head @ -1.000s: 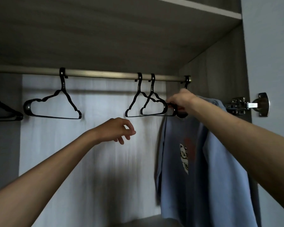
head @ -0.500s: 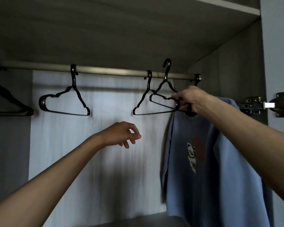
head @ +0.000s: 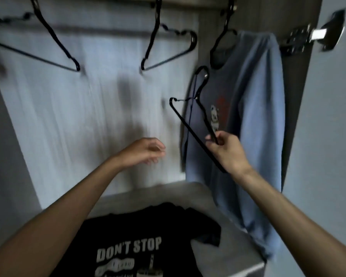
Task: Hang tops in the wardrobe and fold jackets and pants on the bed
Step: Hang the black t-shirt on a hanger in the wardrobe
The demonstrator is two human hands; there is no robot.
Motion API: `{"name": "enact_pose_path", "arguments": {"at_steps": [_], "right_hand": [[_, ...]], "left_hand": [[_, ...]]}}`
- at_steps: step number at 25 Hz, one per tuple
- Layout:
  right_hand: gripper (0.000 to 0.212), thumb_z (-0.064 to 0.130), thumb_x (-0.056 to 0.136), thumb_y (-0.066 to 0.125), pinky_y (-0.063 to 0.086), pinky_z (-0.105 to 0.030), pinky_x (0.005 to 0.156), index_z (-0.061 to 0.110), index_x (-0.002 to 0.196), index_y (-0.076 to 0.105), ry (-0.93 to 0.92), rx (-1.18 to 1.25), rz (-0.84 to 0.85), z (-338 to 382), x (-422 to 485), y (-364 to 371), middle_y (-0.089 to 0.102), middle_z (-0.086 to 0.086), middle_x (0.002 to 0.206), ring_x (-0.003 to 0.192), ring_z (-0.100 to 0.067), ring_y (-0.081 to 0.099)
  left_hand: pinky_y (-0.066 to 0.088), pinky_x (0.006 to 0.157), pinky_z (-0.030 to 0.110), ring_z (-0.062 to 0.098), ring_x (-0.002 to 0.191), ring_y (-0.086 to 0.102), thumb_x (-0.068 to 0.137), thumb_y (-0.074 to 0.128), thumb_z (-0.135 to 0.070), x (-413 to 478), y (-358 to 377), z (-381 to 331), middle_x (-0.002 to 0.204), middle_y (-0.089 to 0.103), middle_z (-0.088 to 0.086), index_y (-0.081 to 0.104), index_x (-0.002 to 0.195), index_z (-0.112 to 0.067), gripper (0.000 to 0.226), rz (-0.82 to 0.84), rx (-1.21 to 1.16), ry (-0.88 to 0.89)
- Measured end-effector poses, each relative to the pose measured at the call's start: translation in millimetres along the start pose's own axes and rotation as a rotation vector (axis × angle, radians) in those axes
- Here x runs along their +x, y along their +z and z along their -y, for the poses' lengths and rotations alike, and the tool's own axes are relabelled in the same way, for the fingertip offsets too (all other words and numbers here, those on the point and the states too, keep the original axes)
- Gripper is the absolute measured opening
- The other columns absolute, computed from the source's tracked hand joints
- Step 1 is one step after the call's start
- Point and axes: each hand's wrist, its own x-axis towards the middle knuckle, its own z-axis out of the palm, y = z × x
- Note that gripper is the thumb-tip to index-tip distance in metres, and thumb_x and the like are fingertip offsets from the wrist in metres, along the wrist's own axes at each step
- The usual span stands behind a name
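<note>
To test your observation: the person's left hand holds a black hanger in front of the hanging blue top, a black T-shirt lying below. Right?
No: the head view shows the right hand gripping the black hanger, while the left hand holds nothing. The rest stands: hanging blue top behind, black T-shirt below.

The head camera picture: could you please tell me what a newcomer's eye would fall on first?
The eye goes first to the right hand, right of centre, gripping a black hanger held free below the rail. Just behind it a blue shirt hangs at the wardrobe's right side. At the bottom centre lies a black T-shirt printed "DON'T STOP", with the left hand open above it.
</note>
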Motion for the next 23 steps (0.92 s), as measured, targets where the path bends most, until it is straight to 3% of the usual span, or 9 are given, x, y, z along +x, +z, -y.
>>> {"name": "enact_pose_path", "arguments": {"at_steps": [3, 6, 9, 11, 14, 17, 20, 22, 23], "right_hand": [[0.019, 0.017, 0.087, 0.071, 0.04, -0.016, 0.061, 0.03, 0.074, 0.066, 0.11, -0.088, 0.169, -63, -62, 23, 0.061, 0.015, 0.058, 0.053, 0.009, 0.049], [0.029, 0.007, 0.093, 0.064, 0.034, -0.011, 0.053, 0.025, 0.07, 0.062, 0.174, 0.047, 0.437, -87, -98, 45, 0.051, 0.019, 0.044, 0.044, 0.009, 0.045], [0.014, 0.0, 0.094, 0.06, 0.023, -0.013, 0.042, 0.008, 0.098, 0.071, 0.347, 0.276, 0.746, -95, -98, 67, 0.041, 0.015, 0.046, 0.041, 0.001, 0.032], [0.025, 0.003, 0.094, 0.058, 0.016, -0.017, 0.041, 0.005, 0.117, 0.068, 0.444, 0.405, 0.928, -106, -88, 85, 0.035, 0.01, 0.051, 0.043, -0.002, 0.025], [0.031, 0.008, 0.089, 0.061, 0.014, -0.022, 0.045, 0.004, 0.119, 0.067, 0.556, 0.566, 1.028, -120, -71, 117, 0.028, 0.006, 0.054, 0.045, -0.005, 0.02], [0.033, 0.009, 0.087, 0.06, 0.016, -0.021, 0.043, 0.002, 0.119, 0.067, 0.624, 0.612, 1.045, -134, -60, 143, 0.027, 0.002, 0.057, 0.045, -0.007, 0.021], [0.022, 0.012, 0.094, 0.059, 0.029, -0.019, 0.047, 0.009, 0.111, 0.073, 0.451, 0.224, 0.985, -135, -47, 170, 0.044, 0.0, 0.06, 0.05, -0.01, 0.037], [0.017, 0.023, 0.097, 0.059, 0.038, -0.018, 0.052, 0.015, 0.101, 0.073, 0.322, -0.04, 0.867, -125, -42, 190, 0.059, 0.001, 0.071, 0.057, -0.009, 0.049], [0.017, 0.027, 0.097, 0.058, 0.04, -0.016, 0.052, 0.015, 0.096, 0.07, 0.322, -0.038, 0.81, -121, -40, 203, 0.061, 0.0, 0.075, 0.057, -0.006, 0.052]], "left_hand": [[0.048, 0.087, 0.033, 0.016, 0.095, 0.063, 0.068, 0.08, -0.034, -22, 37, 49, 0.112, 0.063, 0.003, 0.06, 0.112, -0.02, 0.05, -0.189, -0.028, -0.094], [0.04, 0.093, 0.025, 0.023, 0.123, 0.052, 0.077, 0.083, -0.026, -52, 53, 91, 0.138, 0.05, 0.008, 0.044, 0.141, -0.014, 0.075, -0.28, 0.118, -0.211], [0.028, 0.113, 0.03, 0.02, 0.141, 0.032, 0.078, 0.082, -0.026, -80, 37, 128, 0.155, 0.032, 0.005, 0.022, 0.154, -0.016, 0.097, -0.337, 0.224, -0.25], [0.021, 0.119, 0.037, 0.023, 0.145, 0.026, 0.083, 0.076, -0.034, -99, 22, 153, 0.157, 0.029, 0.007, 0.022, 0.154, -0.016, 0.091, -0.372, 0.352, -0.243], [0.034, 0.107, 0.045, 0.035, 0.124, 0.051, 0.091, 0.045, -0.063, -112, -6, 191, 0.133, 0.057, 0.015, 0.054, 0.135, -0.011, 0.068, -0.447, 0.728, -0.183], [0.042, 0.076, 0.04, 0.035, 0.086, 0.064, 0.095, 0.036, -0.06, -112, -33, 224, 0.091, 0.066, 0.011, 0.067, 0.099, -0.011, 0.058, -0.464, 0.892, -0.203], [0.033, 0.059, 0.031, 0.031, 0.066, 0.061, 0.094, 0.03, -0.066, -103, -47, 252, 0.066, 0.061, 0.003, 0.06, 0.08, -0.018, 0.058, -0.389, 0.943, -0.162], [0.033, 0.06, 0.031, 0.031, 0.068, 0.063, 0.096, 0.035, -0.06, -91, -44, 261, 0.068, 0.065, 0.004, 0.064, 0.086, -0.021, 0.049, -0.343, 0.962, -0.136], [0.034, 0.061, 0.031, 0.031, 0.071, 0.064, 0.097, 0.039, -0.056, -82, -38, 263, 0.073, 0.067, 0.006, 0.067, 0.092, -0.023, 0.044, -0.31, 0.939, -0.123]]}}
